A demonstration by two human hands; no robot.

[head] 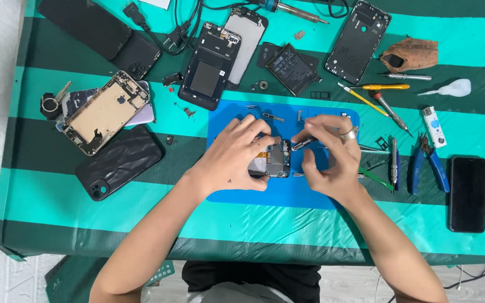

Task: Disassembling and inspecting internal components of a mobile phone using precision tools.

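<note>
Left hand (237,157) closes on the board (278,159), steadying it on the mat (287,193); right hand (329,154) pinches a tool (303,143) against the board.

Matt blue rubbery work mat (287,196) on a desk (141,224) covered in striped green cloth. On the mat, a circuit board (279,160) with shiny metal shields. Left of the mat, a textured black plastic phone case (120,161); right of it, a glossy black phone (467,193) and blue-handled metal pliers (429,163).
</note>
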